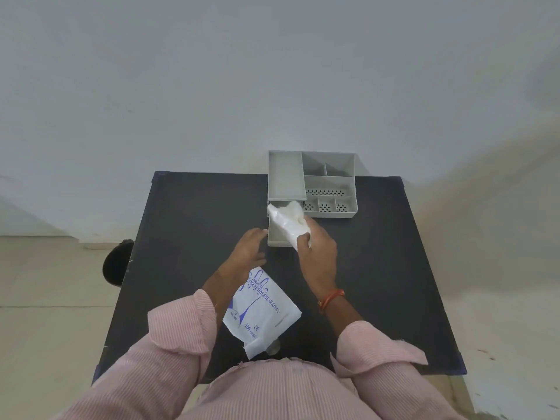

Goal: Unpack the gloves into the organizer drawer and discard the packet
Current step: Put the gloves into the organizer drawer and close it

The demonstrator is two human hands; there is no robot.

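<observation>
grey organizer point(330, 183), black table point(197, 207), pink-striped sleeve point(169, 344), white gloves point(288, 221).

Single head cam, looks fwd/down over table point(188, 225), wide-angle, hands close

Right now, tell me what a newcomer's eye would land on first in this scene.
First, the right hand pushing a white wad of gloves into the open drawer of the grey organizer at the dark table's far edge. Next, the printed packet lying flat near the person, with the left hand open beside the drawer.
</observation>
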